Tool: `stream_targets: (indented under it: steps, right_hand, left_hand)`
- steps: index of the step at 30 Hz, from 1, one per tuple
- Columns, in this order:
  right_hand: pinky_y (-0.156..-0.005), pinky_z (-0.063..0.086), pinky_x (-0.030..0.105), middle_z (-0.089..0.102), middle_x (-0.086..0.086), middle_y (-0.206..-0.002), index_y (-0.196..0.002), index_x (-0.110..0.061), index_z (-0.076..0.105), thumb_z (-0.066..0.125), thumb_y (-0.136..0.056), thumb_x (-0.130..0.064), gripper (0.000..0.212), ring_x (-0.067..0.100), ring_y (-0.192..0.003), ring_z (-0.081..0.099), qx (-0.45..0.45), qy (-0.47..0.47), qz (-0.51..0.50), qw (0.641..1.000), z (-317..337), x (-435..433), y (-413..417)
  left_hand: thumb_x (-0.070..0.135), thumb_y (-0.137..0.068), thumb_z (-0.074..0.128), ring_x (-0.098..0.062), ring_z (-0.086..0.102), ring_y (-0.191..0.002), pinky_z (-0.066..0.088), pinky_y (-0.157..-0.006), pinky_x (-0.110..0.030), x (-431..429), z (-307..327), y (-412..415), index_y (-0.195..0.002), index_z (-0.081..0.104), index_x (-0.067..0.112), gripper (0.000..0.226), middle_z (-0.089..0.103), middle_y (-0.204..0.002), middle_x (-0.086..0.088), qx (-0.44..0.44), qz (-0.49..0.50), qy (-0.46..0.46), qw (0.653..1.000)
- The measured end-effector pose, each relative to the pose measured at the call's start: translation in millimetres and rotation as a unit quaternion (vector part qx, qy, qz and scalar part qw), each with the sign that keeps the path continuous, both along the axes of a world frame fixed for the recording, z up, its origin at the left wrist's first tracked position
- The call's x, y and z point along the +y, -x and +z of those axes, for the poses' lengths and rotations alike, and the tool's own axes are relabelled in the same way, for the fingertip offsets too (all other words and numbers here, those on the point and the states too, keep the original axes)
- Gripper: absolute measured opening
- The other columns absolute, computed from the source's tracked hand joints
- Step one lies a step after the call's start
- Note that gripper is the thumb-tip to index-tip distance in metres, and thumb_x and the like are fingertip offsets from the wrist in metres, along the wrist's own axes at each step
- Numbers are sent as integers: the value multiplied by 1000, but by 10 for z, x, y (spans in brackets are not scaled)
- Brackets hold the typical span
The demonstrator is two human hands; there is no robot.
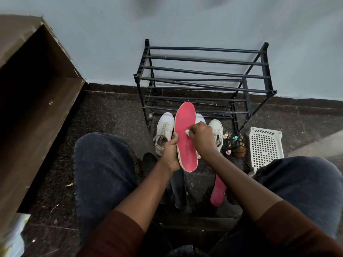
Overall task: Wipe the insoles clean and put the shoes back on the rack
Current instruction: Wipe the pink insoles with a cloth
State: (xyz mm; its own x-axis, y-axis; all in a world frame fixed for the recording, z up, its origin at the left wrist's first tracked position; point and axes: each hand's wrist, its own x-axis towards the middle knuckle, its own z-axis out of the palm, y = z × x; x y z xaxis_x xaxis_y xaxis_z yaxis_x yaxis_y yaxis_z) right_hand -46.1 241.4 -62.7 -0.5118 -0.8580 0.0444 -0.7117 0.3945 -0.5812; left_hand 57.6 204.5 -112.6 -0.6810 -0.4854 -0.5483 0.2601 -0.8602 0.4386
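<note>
Gripping insole [185, 127] in left hand [169, 153], fingers curled round its left edge near the heel, pink face up, toe pointing toward rack [204, 71]. Pinching small white wad [187, 132] in right hand [201, 138], fingertips bunched, wad pressed on the pink face about midway along. Held up off floor [111, 112], just in front of rack and over white shoes [164, 130] standing on the floor before the lowest bars: one to the left, one to the right, a third mostly hidden behind. Lying flat between the knees, second insole [218, 191], also pink, partly under the right forearm. Lying to its left, dark insoles [179, 190], partly under the left forearm. Sitting right of shoes, white slotted basket [265, 147], with small trinkets [233, 145] between. Standing far left against wall [185, 19], brown cabinet [37, 89].
</note>
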Motion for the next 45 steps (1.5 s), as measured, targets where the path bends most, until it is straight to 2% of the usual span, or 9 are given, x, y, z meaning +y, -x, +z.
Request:
stream_targets:
  steps: [5, 10, 15, 20, 26, 29, 35, 42, 45]
  right_hand:
    - [-73, 44, 33, 64, 19, -93, -90, 4, 69, 58, -84, -5, 15, 32, -83, 60, -17, -25, 43, 999, 20, 162, -141]
    - [-69, 49, 39, 64, 17, -83, -78, 3, 68, 58, -77, 2, 10, 31, -73, 60, -28, -9, 135, 990, 33, 516, -387]
    - [-65, 43, 31, 65, 17, -81, -80, 0, 72, 63, -78, -1, 9, 31, -70, 60, -16, 8, 81, 997, 6, 398, -262]
    - [-69, 43, 33, 66, 18, -93, -94, -1, 72, 59, -82, -3, 18, 33, -79, 62, 9, 13, 48, 999, -10, 52, -80]
    - [-76, 46, 36, 67, 17, -93, -93, -2, 71, 58, -81, -2, 18, 32, -82, 62, -22, 1, 76, 997, 6, 137, -175]
    - [-72, 40, 25, 67, 15, -88, -89, -2, 72, 59, -79, -1, 16, 29, -79, 62, -31, -17, 103, 994, -11, 283, -262]
    - [-72, 42, 31, 66, 17, -92, -94, -3, 71, 59, -82, -5, 17, 30, -80, 61, -25, -4, 37, 999, -43, 219, -176]
    - [-77, 45, 32, 67, 16, -102, -98, -1, 70, 55, -85, -5, 21, 29, -90, 61, -32, -5, -49, 998, -50, -52, 68]
    - [-78, 45, 31, 68, 15, -102, -99, -1, 70, 55, -85, -7, 21, 28, -90, 62, -46, -11, -42, 998, -8, -5, 36]
  left_hand:
    - [48, -101, 22, -25, 71, -83, 59, -75, -37, -66, -5, 8, -99, 71, 7, 64, 73, -91, -12, 11, 12, -3, 1000]
    - [57, -96, 24, -30, 63, -97, 40, -100, -42, -90, 16, 14, -106, 61, -3, 71, 65, -104, -22, -14, -11, -36, 999]
    - [55, -98, 25, -25, 68, -87, 57, -80, -34, -29, 98, 33, -109, 58, 1, 64, 70, -94, -15, -28, -54, -2, 998]
    - [62, -91, 31, -27, 49, -121, 31, -113, -40, 98, 141, 92, -136, 44, 4, 75, 56, -122, -15, 12, -43, -15, 999]
    - [78, -83, 20, -25, 68, -93, 53, -87, -37, 9, 58, 85, -113, 61, 10, 84, 70, -99, -12, -18, -34, -24, 999]
    - [75, -86, 17, -25, 71, -82, 58, -74, -34, -39, -4, 68, -108, 61, 6, 85, 71, -88, -13, -29, -45, -23, 998]
    - [62, -92, 32, -26, 59, -105, 42, -100, -39, 110, 65, 116, -119, 56, 6, 67, 64, -107, -14, -4, -43, -52, 998]
    - [62, -88, 38, -17, 62, -96, 51, -80, -28, 169, 105, 97, -130, 52, 15, 64, 64, -109, -4, -5, -76, 3, 997]
    - [65, -84, 42, -21, 63, -103, 52, -88, -35, 138, 134, 89, -133, 51, 12, 73, 64, -115, -8, 19, -70, 12, 997]
